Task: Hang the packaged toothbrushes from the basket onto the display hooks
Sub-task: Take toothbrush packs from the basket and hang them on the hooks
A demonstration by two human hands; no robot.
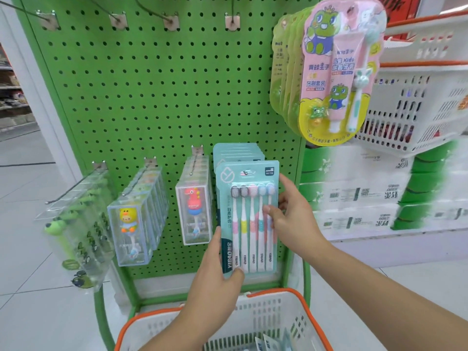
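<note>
A teal five-toothbrush pack (249, 198) hangs at the front of a row of like packs on the lower right hook of the green pegboard (157, 97). My left hand (217, 282) grips its lower left corner, thumb on the front. My right hand (291, 214) holds its right edge, fingers across the brush handles. Below, the white basket with an orange rim (298, 323) holds a few more teal packs (268, 343).
Clear boxed kids' brushes hang to the left: red (195, 211), yellow duck (129, 231), green (76, 229). Pink frog sets (336, 72) hang upper right. Several upper hooks (172, 21) are bare. White baskets (417, 102) and stacked cartons stand at right.
</note>
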